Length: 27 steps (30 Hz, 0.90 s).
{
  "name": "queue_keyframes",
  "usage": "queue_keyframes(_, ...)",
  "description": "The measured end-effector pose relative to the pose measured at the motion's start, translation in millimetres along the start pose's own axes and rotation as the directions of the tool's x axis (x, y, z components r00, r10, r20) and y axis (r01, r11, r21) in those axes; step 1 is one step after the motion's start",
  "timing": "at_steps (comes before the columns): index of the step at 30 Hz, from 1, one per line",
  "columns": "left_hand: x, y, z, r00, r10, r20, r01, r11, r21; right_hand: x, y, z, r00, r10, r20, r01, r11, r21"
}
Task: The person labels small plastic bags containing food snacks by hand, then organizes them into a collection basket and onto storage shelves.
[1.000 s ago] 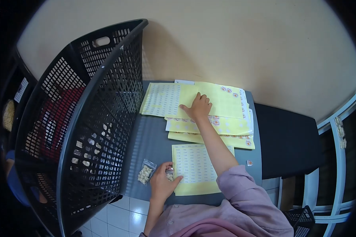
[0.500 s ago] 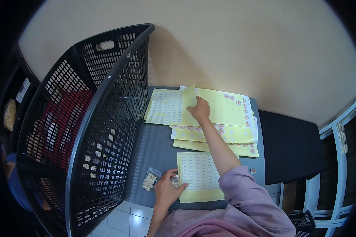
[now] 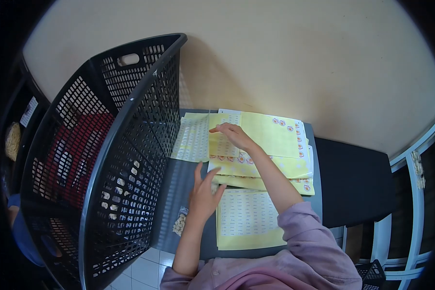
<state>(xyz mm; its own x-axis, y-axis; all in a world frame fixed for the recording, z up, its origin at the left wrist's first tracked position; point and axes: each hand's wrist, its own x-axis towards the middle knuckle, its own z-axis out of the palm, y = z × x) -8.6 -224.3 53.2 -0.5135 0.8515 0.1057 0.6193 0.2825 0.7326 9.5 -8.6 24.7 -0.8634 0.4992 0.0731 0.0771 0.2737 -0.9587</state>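
My right hand [image 3: 233,135] is at the right edge of a pale yellow label sheet [image 3: 194,137] that stands slightly raised at its edge, its fingers closed on that edge. Beneath lie overlapping yellow sheets [image 3: 270,133] with round orange stickers. My left hand [image 3: 205,193] hovers with spread fingers over the grey table, between the upper sheets and a lower printed label sheet [image 3: 249,212]. Beside my left wrist lies a small clear bag of pale pieces [image 3: 180,223]. Another small bag [image 3: 214,186] shows partly behind my left fingers.
A tall black perforated basket [image 3: 130,106] stands left of the grey table [image 3: 169,193], with red cloth inside. A black surface [image 3: 355,181] adjoins on the right. Behind the table is a beige wall. Part of another person in blue [image 3: 24,237] shows at far left.
My right hand has moved left with the edge of the label sheet. My left hand has risen from the lower sheet and spread its fingers.
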Motion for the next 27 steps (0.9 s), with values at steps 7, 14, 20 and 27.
queue_keyframes(7,39,-26,23,0.997,-0.03,-0.065,0.037,0.994,0.103,-13,-22,-9,0.897,0.217,-0.385,-0.439,0.342,-0.831)
queue_keyframes(14,40,-26,21,0.993,-0.121,0.007,0.121,0.992,0.018,5,16,1,0.809,0.12,-0.575,-0.405,0.823,-0.399)
queue_keyframes(20,44,-16,16,0.993,-0.113,-0.033,0.113,0.994,-0.01,-19,-26,-33,0.525,-0.247,-0.814,0.125,0.969,-0.213)
queue_keyframes(27,56,-12,36,0.99,0.098,0.101,-0.109,0.988,0.108,-160,-81,-86,0.37,-0.197,-0.908,0.402,0.915,-0.035)
